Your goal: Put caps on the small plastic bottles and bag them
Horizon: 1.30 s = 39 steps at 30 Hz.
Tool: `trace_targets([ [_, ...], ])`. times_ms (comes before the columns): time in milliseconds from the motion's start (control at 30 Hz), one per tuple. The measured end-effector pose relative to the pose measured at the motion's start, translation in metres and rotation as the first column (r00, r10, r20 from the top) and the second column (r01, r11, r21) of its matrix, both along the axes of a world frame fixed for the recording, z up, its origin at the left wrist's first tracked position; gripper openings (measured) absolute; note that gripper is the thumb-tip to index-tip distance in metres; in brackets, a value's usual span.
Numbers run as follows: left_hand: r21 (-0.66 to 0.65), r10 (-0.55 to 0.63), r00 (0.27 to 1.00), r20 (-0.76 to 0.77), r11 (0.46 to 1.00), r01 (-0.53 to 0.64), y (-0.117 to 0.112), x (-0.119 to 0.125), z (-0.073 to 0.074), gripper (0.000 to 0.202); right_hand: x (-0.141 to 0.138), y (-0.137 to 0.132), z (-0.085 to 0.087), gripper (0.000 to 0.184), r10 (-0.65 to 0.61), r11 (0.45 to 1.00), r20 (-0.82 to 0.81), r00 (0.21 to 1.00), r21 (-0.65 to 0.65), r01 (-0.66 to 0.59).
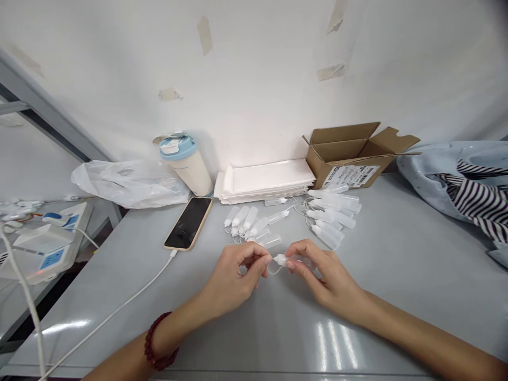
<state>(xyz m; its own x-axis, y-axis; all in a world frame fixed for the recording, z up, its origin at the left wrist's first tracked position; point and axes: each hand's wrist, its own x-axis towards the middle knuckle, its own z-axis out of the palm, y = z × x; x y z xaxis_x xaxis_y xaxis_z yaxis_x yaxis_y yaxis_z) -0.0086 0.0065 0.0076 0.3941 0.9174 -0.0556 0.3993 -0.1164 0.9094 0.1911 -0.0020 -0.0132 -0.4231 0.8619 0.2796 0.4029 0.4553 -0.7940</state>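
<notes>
My right hand [321, 272] grips a small clear dropper bottle [281, 259] that lies sideways, its white nozzle pointing left. At the nozzle's tip, my left hand [242, 272] pinches with thumb and forefinger; what sits between those fingertips is too small to make out. A thin white strand loops below the nozzle between both hands. Just beyond my left hand is a cluster of similar bottles [250, 218] with thin strands at their tips. Another bunch of bottles [331, 211] lies past my right hand.
Behind the bottles are a stack of white padded envelopes [270, 180] and an open cardboard box [353, 159]. Leftward are a phone [188, 223] on a white cable, a blue-lidded cup [190, 166], a plastic bag [130, 182] and a power strip [59, 243]. Fabric [468, 185] lies at right.
</notes>
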Motion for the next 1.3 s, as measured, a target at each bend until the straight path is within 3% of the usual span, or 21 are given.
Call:
trace_targets([
  [333,0.078,-0.017,0.996,-0.093,0.997,0.024,-0.001,0.002,0.001,0.019,-0.001,0.0,-0.002,0.008,0.009,1.0,0.051,0.999,0.024,-0.01],
  [567,0.202,-0.071,0.972,-0.223,0.972,0.117,0.005,-0.003,0.003,0.021,0.003,0.004,-0.002,0.013,0.029,0.998,0.116,0.993,0.051,-0.035],
  [667,0.271,-0.001,0.969,-0.248,0.96,0.071,0.012,-0.007,0.003,0.022,0.008,0.01,-0.002,0.024,-0.046,0.996,0.206,0.978,0.089,0.028],
  [767,0.352,0.169,0.952,-0.254,0.933,-0.072,0.019,-0.013,0.001,0.025,0.015,0.02,-0.002,0.028,-0.153,0.981,0.286,0.946,0.156,0.112],
  [900,0.467,0.371,0.892,-0.259,0.856,-0.221,0.027,-0.017,-0.008,0.027,0.025,0.031,-0.003,0.022,-0.333,0.92,0.462,0.822,0.351,0.176],
  [1000,0.457,0.417,0.854,-0.312,0.853,-0.25,0.03,-0.018,-0.013,0.026,0.029,0.036,-0.003,0.015,-0.423,0.884,0.613,0.668,0.44,0.156],
  [1100,0.434,0.445,0.833,-0.329,0.854,-0.285,0.03,-0.018,-0.012,0.029,0.03,0.035,0.002,0.009,-0.46,0.879,0.696,0.552,0.446,0.169],
  [1300,0.374,0.48,0.854,-0.202,0.843,-0.385,0.028,-0.02,-0.002,0.029,0.028,0.03,0.014,0.013,-0.472,0.877,0.792,0.388,0.375,0.3],
])
